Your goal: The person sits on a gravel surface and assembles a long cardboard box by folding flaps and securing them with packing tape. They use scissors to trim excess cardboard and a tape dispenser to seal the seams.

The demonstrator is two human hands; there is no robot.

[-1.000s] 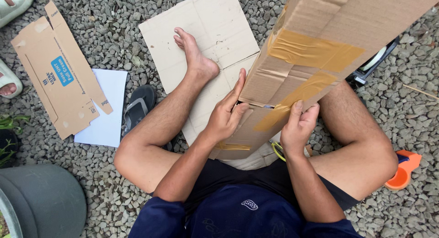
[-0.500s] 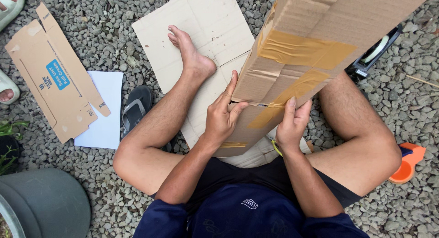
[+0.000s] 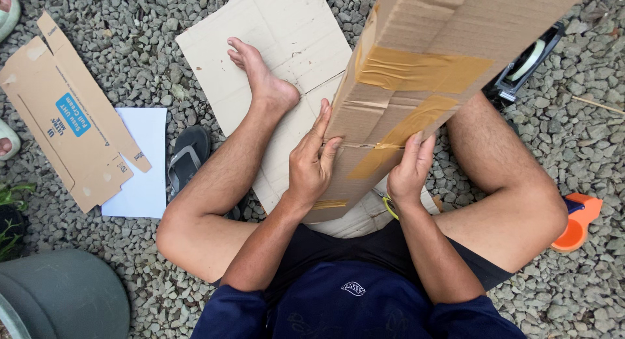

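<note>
A tall brown cardboard box (image 3: 416, 66), sealed with strips of tan packing tape, stands tilted between my legs as I sit on gravel. My left hand (image 3: 312, 160) presses flat against its left side with the thumb on the front face near a horizontal seam. On the lower front of the box my right hand (image 3: 409, 170) rests with its fingers over a diagonal strip of tape. Both hands hold the box steady. My bare left foot (image 3: 260, 75) lies on a flattened sheet of cardboard (image 3: 286, 33).
A folded-flat carton (image 3: 65, 118) and a white sheet of paper (image 3: 140, 163) lie at left beside a dark sandal (image 3: 185, 160). A tape dispenser (image 3: 527, 62) sits behind the box. An orange tape gun (image 3: 576, 222) lies at right, a grey pot (image 3: 58, 297) at lower left.
The view has drifted slightly; both hands have slid a little along the box's taped face, staying pressed on it. The box has hardly moved.
</note>
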